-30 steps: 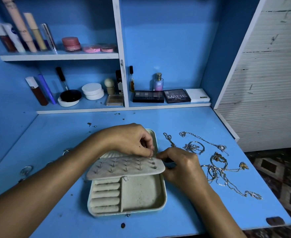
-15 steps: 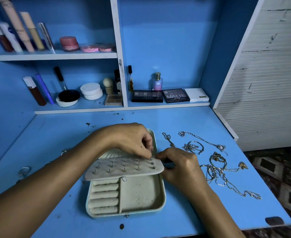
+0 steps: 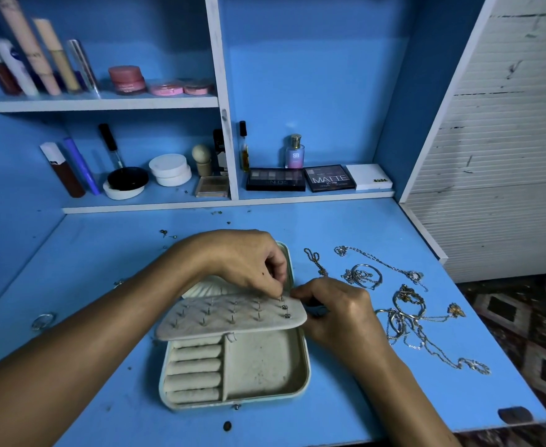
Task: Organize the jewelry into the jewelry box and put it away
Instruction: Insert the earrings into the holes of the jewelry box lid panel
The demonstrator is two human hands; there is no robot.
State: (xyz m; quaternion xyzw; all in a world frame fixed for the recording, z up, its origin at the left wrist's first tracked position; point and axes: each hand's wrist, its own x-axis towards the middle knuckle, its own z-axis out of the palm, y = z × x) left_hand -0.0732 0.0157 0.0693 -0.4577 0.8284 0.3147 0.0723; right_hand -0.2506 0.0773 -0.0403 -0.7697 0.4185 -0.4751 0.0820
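Head view: on a blue bench [image 3: 345, 221], an open jewelry box [image 3: 266, 366] lies under both hands. Chains and bangles [image 3: 407, 311] wait unsorted beside the right hand [image 3: 336, 312], whose curled fingers seem to steady the earring panel [image 3: 233, 314]. The left hand [image 3: 249, 262] pinches at a stud [image 3: 281, 299], barely visible.

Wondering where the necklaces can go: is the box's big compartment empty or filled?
Empty. The large compartment of the jewelry box shows only bare lining; its far end is hidden under the earring panel.
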